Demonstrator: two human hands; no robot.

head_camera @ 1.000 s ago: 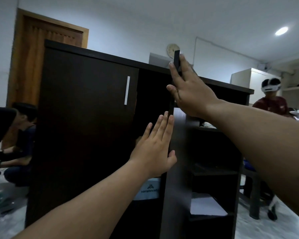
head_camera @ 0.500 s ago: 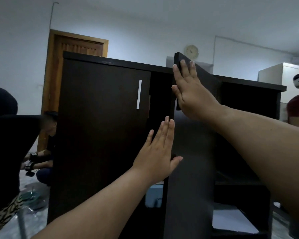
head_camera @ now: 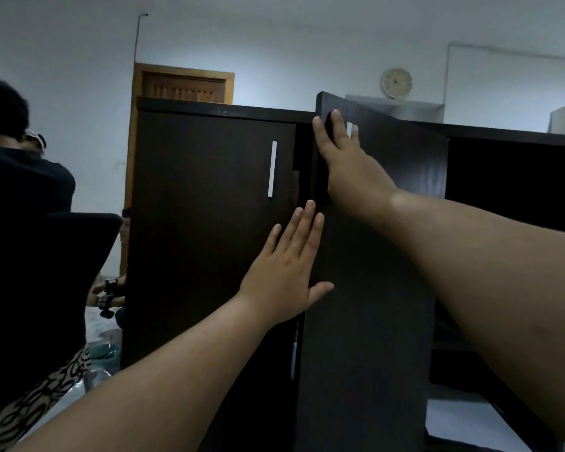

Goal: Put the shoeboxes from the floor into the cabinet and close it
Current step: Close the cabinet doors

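A tall dark brown cabinet fills the middle of the view. Its left door, with a white handle, sits flush. The right door stands partly ajar, leaving a narrow dark gap between the two doors. My right hand lies flat with straight fingers on the upper part of the right door, near its free edge. My left hand presses flat with straight fingers where the left door's edge meets the gap. A sliver of something pale shows low in the gap; I cannot tell what it is.
Open dark shelves stand to the right, with a white sheet on a low one. A person in dark clothes stands close at the left, another crouches behind. A wooden room door and wall clock are behind.
The right door has swung further toward the cabinet, narrowing the gap, and my right hand has moved from its top edge onto its face. The camera has turned left.
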